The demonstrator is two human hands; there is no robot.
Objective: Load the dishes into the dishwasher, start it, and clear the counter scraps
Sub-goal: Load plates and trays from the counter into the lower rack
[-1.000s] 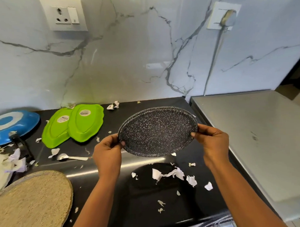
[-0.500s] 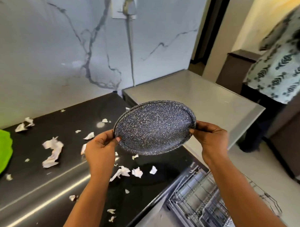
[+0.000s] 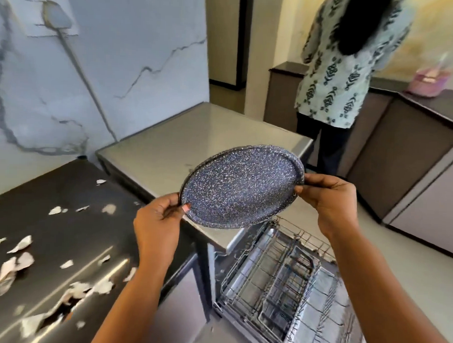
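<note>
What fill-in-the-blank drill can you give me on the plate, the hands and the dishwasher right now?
1. The left hand and right hand pinch the speckled plate by its ____.
2. Below the plate, the wire dishwasher rack is pulled ____.
3. The torn paper scraps lie on the counter to the plate's ____.
4. A person in a floral top stands beyond the plate, with their ____ to the camera.

Missing words: rim; out; left; back.
</note>
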